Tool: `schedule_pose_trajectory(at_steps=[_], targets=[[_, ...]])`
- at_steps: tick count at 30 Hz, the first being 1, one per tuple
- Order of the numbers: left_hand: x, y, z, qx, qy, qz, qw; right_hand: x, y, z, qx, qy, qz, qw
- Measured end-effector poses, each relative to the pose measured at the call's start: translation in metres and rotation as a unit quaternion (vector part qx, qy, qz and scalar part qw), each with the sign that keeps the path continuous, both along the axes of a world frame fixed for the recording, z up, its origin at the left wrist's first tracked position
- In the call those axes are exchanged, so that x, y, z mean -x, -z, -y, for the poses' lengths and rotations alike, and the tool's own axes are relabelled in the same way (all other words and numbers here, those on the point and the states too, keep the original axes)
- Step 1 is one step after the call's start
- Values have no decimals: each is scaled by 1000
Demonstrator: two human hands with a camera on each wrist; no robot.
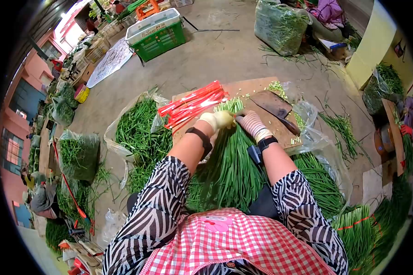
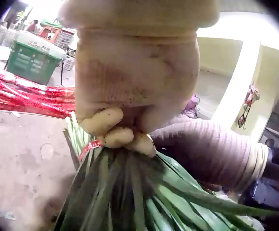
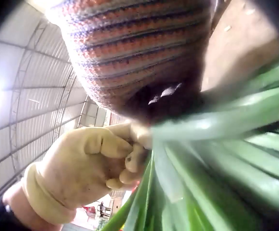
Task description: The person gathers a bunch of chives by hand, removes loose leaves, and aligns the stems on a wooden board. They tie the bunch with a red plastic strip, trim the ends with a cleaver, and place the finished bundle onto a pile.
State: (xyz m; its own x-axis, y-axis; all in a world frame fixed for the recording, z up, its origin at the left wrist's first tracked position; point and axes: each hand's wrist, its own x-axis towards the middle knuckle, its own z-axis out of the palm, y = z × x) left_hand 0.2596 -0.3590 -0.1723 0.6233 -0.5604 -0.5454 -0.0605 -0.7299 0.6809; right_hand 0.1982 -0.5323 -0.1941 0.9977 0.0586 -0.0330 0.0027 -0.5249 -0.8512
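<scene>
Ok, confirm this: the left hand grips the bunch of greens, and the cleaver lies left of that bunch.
Wrong side: the head view shows the cleaver lying right of the bunch of greens. The left hand does grip that bunch.

From above, the head view faces forward and down, while both wrist views share the green leaves [image 1: 237, 165] close up.
</scene>
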Motion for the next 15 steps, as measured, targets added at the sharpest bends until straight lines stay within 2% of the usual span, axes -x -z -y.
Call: schedule_pose_trajectory(at_steps=[1, 4, 5, 8, 12, 15], targets=[[-1, 1, -3, 14, 9, -7, 1000, -2, 3, 0, 4, -2, -21, 1000], [14, -22, 5, 1, -133, -59, 989, 0, 3, 2, -34, -12, -21, 999], [3, 4, 0, 37, -135, -65, 988, -1, 3, -1, -36, -4, -43, 998], [11, -14, 6, -13, -106, 11, 994, -13, 24, -1, 21, 19, -26, 999], [19, -32, 11, -39, -103, 21, 994, -12, 30, 2, -16, 7, -8, 1000], [8, 7, 8, -99, -10, 250, 963, -3, 9, -7, -17, 45, -2, 999]])
